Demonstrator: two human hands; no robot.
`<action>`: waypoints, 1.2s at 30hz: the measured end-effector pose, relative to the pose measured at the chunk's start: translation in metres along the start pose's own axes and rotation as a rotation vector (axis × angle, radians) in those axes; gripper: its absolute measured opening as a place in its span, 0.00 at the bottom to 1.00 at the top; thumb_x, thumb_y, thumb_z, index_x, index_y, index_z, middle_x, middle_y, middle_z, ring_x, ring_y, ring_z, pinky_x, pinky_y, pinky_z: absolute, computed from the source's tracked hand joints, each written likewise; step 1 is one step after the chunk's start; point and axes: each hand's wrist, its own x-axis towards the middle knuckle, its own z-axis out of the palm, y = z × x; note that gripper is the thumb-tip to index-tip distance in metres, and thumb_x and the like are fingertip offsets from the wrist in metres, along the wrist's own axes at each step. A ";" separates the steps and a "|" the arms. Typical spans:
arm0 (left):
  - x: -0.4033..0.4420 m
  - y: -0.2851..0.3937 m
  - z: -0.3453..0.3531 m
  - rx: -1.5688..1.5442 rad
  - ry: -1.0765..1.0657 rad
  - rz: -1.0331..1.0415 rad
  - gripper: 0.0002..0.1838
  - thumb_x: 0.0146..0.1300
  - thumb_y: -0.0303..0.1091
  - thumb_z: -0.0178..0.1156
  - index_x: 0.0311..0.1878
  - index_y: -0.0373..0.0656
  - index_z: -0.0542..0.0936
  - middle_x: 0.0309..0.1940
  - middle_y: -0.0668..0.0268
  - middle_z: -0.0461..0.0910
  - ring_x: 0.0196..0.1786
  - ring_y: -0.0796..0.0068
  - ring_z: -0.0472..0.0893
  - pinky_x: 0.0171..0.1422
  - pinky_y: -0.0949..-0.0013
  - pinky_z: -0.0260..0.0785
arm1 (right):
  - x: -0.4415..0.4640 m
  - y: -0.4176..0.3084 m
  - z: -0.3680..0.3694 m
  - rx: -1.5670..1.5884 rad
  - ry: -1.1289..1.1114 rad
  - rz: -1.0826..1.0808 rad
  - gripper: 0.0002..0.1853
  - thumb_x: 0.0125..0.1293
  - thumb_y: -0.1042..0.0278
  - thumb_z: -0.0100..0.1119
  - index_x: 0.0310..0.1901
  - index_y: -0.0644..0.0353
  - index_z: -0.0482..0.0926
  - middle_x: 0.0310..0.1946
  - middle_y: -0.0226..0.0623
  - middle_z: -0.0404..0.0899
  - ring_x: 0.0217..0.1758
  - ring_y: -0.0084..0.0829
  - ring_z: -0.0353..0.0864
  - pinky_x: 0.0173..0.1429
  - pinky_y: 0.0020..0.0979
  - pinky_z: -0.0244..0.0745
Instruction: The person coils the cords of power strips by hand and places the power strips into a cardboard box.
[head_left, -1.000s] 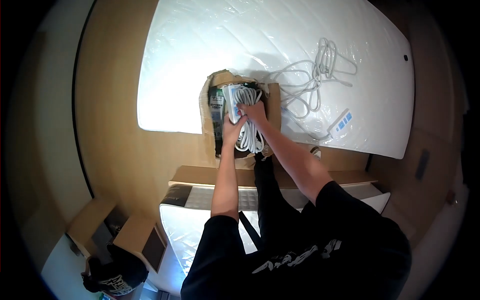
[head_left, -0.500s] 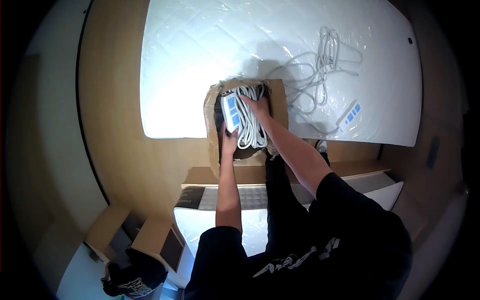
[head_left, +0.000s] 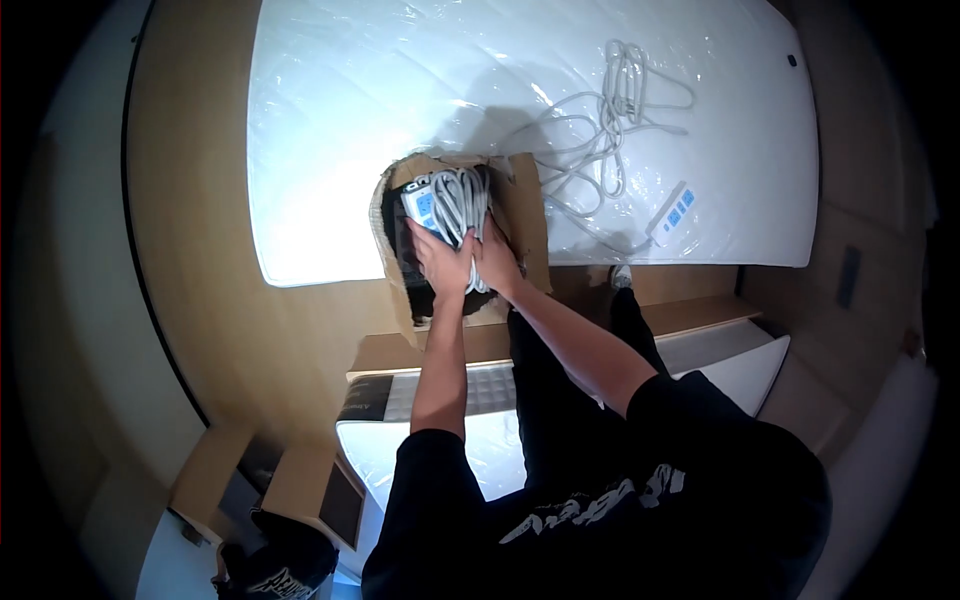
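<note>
A white power strip with blue sockets and its coiled white cord are between my hands, over an open cardboard box with ragged edges. My left hand is closed around the strip's near end, its fingers covering part of the sockets. On the other side, my right hand presses against the cord loops, its fingers partly hidden behind them. The two hands meet at the thumbs. Below the bundle, the inside of the box looks dark.
A second power strip lies on the plastic-wrapped mattress, its loose cord tangled behind the box. Near me stands another wrapped mattress by a wooden edge. Wooden cabinets and a black garment are at lower left.
My right hand has moved from the top of the cord down to its near side, beside my left hand. My left hand has shifted over the strip's near end. The whole view has shifted slightly.
</note>
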 end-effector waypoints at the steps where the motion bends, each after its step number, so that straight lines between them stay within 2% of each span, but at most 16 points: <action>1: 0.000 -0.004 0.003 -0.023 -0.018 -0.023 0.60 0.48 0.50 0.69 0.71 0.35 0.38 0.65 0.39 0.56 0.66 0.42 0.60 0.66 0.49 0.55 | 0.005 -0.002 -0.011 0.000 -0.064 -0.042 0.30 0.67 0.62 0.47 0.64 0.73 0.55 0.57 0.63 0.66 0.60 0.57 0.66 0.65 0.41 0.61; 2: 0.003 -0.006 0.006 -0.048 -0.034 -0.042 0.60 0.47 0.50 0.69 0.71 0.35 0.38 0.64 0.39 0.56 0.65 0.43 0.60 0.66 0.48 0.56 | 0.008 -0.003 -0.026 -0.010 -0.054 -0.044 0.30 0.67 0.62 0.47 0.64 0.73 0.55 0.57 0.63 0.66 0.60 0.57 0.66 0.65 0.41 0.61; 4: 0.002 -0.008 -0.001 -0.003 -0.010 0.017 0.58 0.48 0.50 0.69 0.70 0.33 0.41 0.64 0.40 0.58 0.66 0.43 0.60 0.67 0.53 0.56 | 0.014 -0.025 -0.060 -0.053 -0.435 0.124 0.28 0.63 0.64 0.54 0.63 0.65 0.61 0.49 0.59 0.74 0.53 0.52 0.75 0.56 0.40 0.70; 5: 0.002 -0.017 -0.003 -0.131 -0.031 0.054 0.55 0.51 0.49 0.68 0.70 0.32 0.44 0.64 0.40 0.58 0.67 0.44 0.60 0.68 0.55 0.55 | 0.009 -0.014 -0.069 -0.033 -0.227 -0.129 0.23 0.62 0.66 0.56 0.59 0.60 0.68 0.47 0.49 0.78 0.48 0.43 0.80 0.51 0.36 0.74; 7: -0.001 -0.035 -0.009 -0.350 -0.026 0.058 0.47 0.55 0.45 0.64 0.69 0.31 0.50 0.65 0.40 0.58 0.68 0.46 0.59 0.69 0.59 0.53 | 0.005 -0.029 -0.126 0.330 -0.130 -0.023 0.21 0.61 0.70 0.57 0.56 0.62 0.71 0.46 0.44 0.79 0.45 0.34 0.80 0.49 0.33 0.75; 9: -0.032 -0.029 -0.026 -0.396 0.040 0.021 0.38 0.59 0.39 0.61 0.66 0.30 0.56 0.64 0.43 0.61 0.67 0.48 0.60 0.69 0.61 0.53 | 0.003 0.004 -0.183 0.192 0.211 0.108 0.20 0.61 0.73 0.56 0.56 0.62 0.71 0.45 0.38 0.79 0.45 0.31 0.78 0.49 0.31 0.74; 11: -0.077 -0.002 -0.059 -0.370 0.132 0.127 0.29 0.61 0.33 0.58 0.63 0.31 0.61 0.59 0.47 0.67 0.63 0.54 0.66 0.67 0.61 0.56 | -0.003 0.088 -0.227 -0.095 0.662 0.085 0.28 0.59 0.66 0.61 0.58 0.70 0.64 0.49 0.46 0.74 0.46 0.37 0.76 0.51 0.35 0.71; 13: -0.129 0.005 -0.062 -0.373 0.132 0.258 0.23 0.61 0.27 0.55 0.59 0.31 0.65 0.52 0.50 0.71 0.56 0.58 0.71 0.62 0.62 0.60 | -0.014 0.132 -0.269 -0.056 0.761 0.560 0.40 0.53 0.60 0.68 0.60 0.74 0.59 0.51 0.52 0.71 0.52 0.42 0.74 0.54 0.36 0.71; 14: -0.155 0.002 -0.055 -0.360 0.088 0.288 0.21 0.59 0.24 0.54 0.57 0.31 0.67 0.49 0.50 0.72 0.52 0.58 0.73 0.59 0.63 0.63 | -0.015 0.158 -0.280 -0.047 0.769 0.559 0.40 0.53 0.60 0.68 0.60 0.74 0.59 0.51 0.52 0.71 0.52 0.42 0.74 0.54 0.36 0.71; 16: -0.206 -0.010 -0.027 -0.273 -0.122 0.161 0.17 0.58 0.22 0.53 0.52 0.33 0.71 0.44 0.52 0.76 0.46 0.60 0.77 0.53 0.62 0.68 | -0.015 0.203 -0.288 -0.091 0.683 0.975 0.50 0.43 0.52 0.74 0.60 0.76 0.56 0.51 0.55 0.71 0.51 0.44 0.76 0.53 0.38 0.72; 18: -0.235 -0.010 0.010 -0.404 -0.323 0.002 0.13 0.58 0.23 0.55 0.48 0.36 0.74 0.38 0.56 0.79 0.40 0.62 0.80 0.45 0.60 0.71 | -0.009 0.209 -0.292 0.147 0.630 0.889 0.53 0.38 0.48 0.76 0.58 0.76 0.59 0.48 0.57 0.72 0.50 0.47 0.76 0.52 0.39 0.73; 21: -0.241 0.024 0.057 -0.472 -0.434 -0.030 0.10 0.60 0.26 0.55 0.45 0.37 0.75 0.32 0.56 0.79 0.36 0.61 0.81 0.41 0.60 0.71 | 0.015 0.221 -0.290 -0.033 0.431 0.861 0.50 0.38 0.46 0.75 0.56 0.75 0.62 0.49 0.57 0.72 0.51 0.49 0.76 0.53 0.40 0.73; 24: -0.199 0.055 0.128 -0.446 -0.386 0.134 0.08 0.63 0.28 0.54 0.44 0.36 0.74 0.32 0.52 0.78 0.36 0.56 0.80 0.40 0.59 0.70 | 0.025 0.237 -0.278 -0.084 0.647 0.778 0.41 0.41 0.48 0.72 0.48 0.76 0.67 0.44 0.56 0.76 0.49 0.47 0.78 0.54 0.38 0.72; 27: -0.127 0.168 0.146 -0.392 -0.233 0.380 0.07 0.64 0.29 0.51 0.40 0.35 0.75 0.33 0.48 0.77 0.37 0.48 0.77 0.40 0.58 0.69 | 0.032 0.235 -0.313 0.018 0.563 0.799 0.39 0.44 0.49 0.70 0.49 0.74 0.68 0.45 0.53 0.77 0.49 0.46 0.78 0.55 0.36 0.70; 30: -0.049 0.239 0.200 -0.313 -0.046 0.418 0.11 0.64 0.26 0.46 0.40 0.31 0.78 0.31 0.51 0.79 0.33 0.53 0.80 0.39 0.60 0.71 | 0.049 0.241 -0.361 0.183 0.581 0.664 0.34 0.49 0.54 0.69 0.49 0.72 0.69 0.45 0.48 0.77 0.46 0.41 0.78 0.53 0.33 0.70; 36: 0.073 0.315 0.288 -0.931 -0.289 -0.666 0.30 0.63 0.57 0.49 0.45 0.32 0.74 0.28 0.56 0.77 0.27 0.60 0.81 0.30 0.60 0.72 | 0.062 0.271 -0.434 0.273 0.440 0.268 0.27 0.55 0.65 0.68 0.52 0.68 0.68 0.40 0.42 0.76 0.40 0.31 0.76 0.47 0.30 0.72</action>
